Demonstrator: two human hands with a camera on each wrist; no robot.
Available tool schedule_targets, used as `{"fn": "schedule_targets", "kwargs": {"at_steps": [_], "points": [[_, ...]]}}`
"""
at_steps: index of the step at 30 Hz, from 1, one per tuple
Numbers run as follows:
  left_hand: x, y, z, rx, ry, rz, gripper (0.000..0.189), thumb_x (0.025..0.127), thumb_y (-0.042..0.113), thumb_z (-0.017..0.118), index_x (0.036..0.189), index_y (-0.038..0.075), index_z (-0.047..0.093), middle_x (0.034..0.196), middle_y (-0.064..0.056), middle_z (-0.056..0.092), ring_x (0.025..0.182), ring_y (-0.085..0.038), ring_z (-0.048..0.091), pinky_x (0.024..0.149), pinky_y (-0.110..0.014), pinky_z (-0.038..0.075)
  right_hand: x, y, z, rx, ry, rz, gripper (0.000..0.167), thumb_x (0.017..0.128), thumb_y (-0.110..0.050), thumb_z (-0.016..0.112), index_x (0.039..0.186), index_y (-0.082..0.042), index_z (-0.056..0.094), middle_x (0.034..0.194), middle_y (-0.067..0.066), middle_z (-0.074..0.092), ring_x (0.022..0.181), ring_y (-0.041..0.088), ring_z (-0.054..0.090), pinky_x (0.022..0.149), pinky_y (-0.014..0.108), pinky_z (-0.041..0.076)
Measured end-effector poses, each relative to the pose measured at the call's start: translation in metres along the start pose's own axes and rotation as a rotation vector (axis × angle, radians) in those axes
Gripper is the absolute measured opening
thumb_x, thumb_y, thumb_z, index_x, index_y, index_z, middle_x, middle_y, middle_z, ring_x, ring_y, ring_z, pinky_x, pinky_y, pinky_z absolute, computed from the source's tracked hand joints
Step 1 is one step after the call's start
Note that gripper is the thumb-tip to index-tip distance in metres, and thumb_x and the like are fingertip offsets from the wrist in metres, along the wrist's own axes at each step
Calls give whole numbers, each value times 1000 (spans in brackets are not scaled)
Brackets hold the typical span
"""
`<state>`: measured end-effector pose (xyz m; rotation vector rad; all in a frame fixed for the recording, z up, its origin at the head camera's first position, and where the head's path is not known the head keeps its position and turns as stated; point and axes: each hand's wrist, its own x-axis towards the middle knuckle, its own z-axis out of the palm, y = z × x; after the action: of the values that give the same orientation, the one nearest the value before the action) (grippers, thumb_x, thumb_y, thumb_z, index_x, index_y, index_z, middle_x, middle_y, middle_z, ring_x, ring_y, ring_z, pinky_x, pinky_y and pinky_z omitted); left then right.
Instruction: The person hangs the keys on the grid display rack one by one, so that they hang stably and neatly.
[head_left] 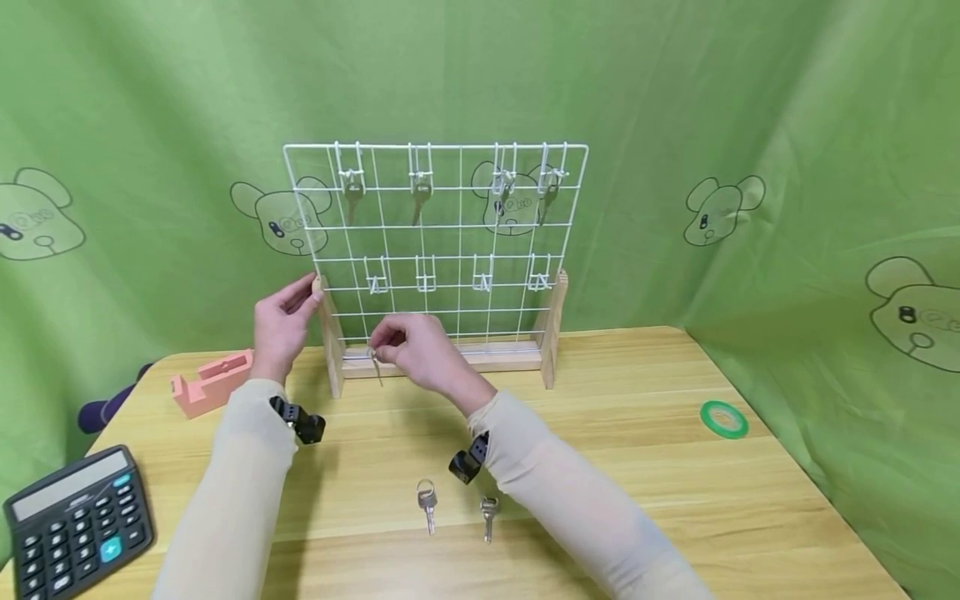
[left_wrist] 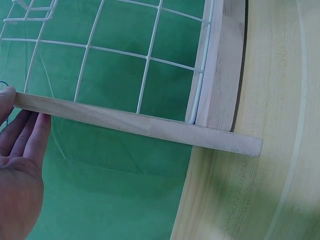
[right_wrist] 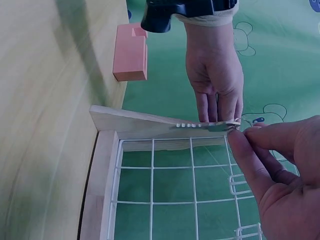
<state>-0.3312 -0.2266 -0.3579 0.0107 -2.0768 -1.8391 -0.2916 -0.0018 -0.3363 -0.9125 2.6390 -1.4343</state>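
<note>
My left hand [head_left: 279, 329] grips the top of the left wooden upright [head_left: 330, 346] of a white wire grid rack [head_left: 460, 227]. In the left wrist view, the thumb lies on one side of that upright and the fingers on the other. Between thumb and fingertips, my right hand [head_left: 422, 348] pinches a metal key [right_wrist: 202, 126] by its ring end, low in front of the rack's left side. The key's blade hangs down in the head view. Keys [head_left: 422, 196] hang from the upper hooks; the lower hooks [head_left: 426, 275] carry none.
Two more keys lie on the table, a ringed key [head_left: 427, 500] and another key [head_left: 489, 510]. A pink block [head_left: 213, 385] and a calculator [head_left: 78, 521] sit at left, a green tape roll [head_left: 723, 419] at right. Green cloth [head_left: 637, 100] hangs behind.
</note>
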Motion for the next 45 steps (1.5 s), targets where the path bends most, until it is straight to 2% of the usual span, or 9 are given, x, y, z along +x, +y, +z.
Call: {"fn": "schedule_targets", "kwargs": {"at_steps": [6,16,23,32,40,45], "points": [[0,0,0,12,-6,-1,43,96,14,66,137,9,56,139,-13,54,123,-22,55,98,-19,48,8,-3,-4,8,81,7,12,88,2,70,97,-6,71,87,-3,65,82,12,61,73,18,55],[-2,-1,-1,22,0,4,43,96,15,66,137,9,56,139,-14,54,123,-23,56,98,-20,48,18,-7,-9,36,192,13,11,89,1,70,99,-5,71,89,-2,66,82,13,62,73,19,56],[-3,-1,-2,25,-6,-18,44,95,17,67,138,12,55,140,-13,54,123,-23,56,98,-21,48,25,-11,-8,70,236,38,13,89,1,69,100,-5,70,89,-3,65,84,13,61,74,20,55],[-3,-2,-1,15,9,0,43,95,14,66,137,7,56,138,-15,54,123,-23,56,97,-20,48,32,-16,-4,84,318,23,13,87,3,71,96,-7,70,87,-2,64,83,13,60,73,18,54],[0,-2,4,0,6,12,43,95,13,66,137,8,56,139,-14,55,123,-21,56,98,-19,48,38,-18,-6,131,382,35,14,88,6,67,100,-1,70,88,1,64,82,16,60,72,19,55],[-1,-2,2,-1,18,2,42,96,12,65,137,8,56,139,-13,54,124,-21,55,98,-19,47,41,-17,-5,105,374,53,14,88,6,68,99,-3,70,88,0,64,83,14,60,72,17,55]]}}
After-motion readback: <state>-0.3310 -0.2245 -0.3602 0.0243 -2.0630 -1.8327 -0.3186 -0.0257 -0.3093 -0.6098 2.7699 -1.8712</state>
